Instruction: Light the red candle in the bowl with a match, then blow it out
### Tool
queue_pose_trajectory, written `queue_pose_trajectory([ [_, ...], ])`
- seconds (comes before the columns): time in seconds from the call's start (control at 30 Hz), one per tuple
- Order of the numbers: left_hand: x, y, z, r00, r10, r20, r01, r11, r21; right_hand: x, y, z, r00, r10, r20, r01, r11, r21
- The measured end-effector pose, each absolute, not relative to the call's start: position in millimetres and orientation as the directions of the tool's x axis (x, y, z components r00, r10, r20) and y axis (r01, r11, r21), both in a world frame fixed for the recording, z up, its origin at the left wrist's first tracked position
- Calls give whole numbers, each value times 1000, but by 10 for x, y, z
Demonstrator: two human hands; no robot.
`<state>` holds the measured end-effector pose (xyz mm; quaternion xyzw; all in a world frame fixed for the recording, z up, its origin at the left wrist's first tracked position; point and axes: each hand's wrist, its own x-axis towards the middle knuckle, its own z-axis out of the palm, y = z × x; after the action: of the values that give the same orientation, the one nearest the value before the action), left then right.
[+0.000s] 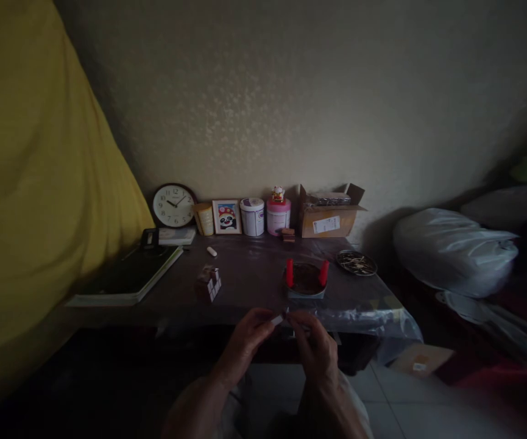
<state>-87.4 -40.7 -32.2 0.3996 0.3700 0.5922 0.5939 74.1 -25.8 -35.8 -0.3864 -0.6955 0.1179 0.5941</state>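
Just in front of the table's near edge, my left hand [248, 338] is closed around a small white box [278, 319], matchbox-like in size. My right hand [314, 346] meets its end with fingers pinched together; what they hold, if anything, is too small and dark to make out. Beyond my hands stands a round dark dish [307, 279] on a pale base. Two red candles [289, 273] rise upright from it, one at each side. To its right, a round metal plate [357, 263] holds many thin pale sticks, like matchsticks.
A puzzle cube [211, 285] and large book [130, 274] lie on the plastic-covered table [249, 262]. Along the wall stand a clock [174, 205], panda picture [227, 217], white tin [252, 217], pink tin [278, 218] and open carton [329, 221]. A yellow curtain [39, 183] hangs left.
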Motion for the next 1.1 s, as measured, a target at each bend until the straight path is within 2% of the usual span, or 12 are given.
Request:
queue_pose_trajectory([
  [0.5,-810,-426,-231,-34,999,26,-413,-38,910,777,-203,-268,-80,533,842,442,776,-450],
  [0.67,-766,-355,-238,-76,997,-32,-449,-5,894,854,-336,-98,-9,475,880,395,810,-434],
  [0.8,-741,-370,-187,-82,996,-26,-458,-14,889,855,-232,-200,-135,470,872,399,831,-386],
  [0.87,-747,-418,-152,-70,998,-3,-462,-30,886,870,-84,-335,-96,578,810,478,741,-472],
  [0.93,-762,-464,-130,-64,998,5,-467,-35,884,914,44,-444,56,715,697,497,585,-641],
  [1.0,-777,-487,-120,-65,998,1,-470,-31,882,976,111,-484,168,789,590,441,475,-761],
  [1.1,-786,-486,-115,-69,998,-14,-470,-20,882,1040,106,-438,226,821,524,305,451,-839],
])
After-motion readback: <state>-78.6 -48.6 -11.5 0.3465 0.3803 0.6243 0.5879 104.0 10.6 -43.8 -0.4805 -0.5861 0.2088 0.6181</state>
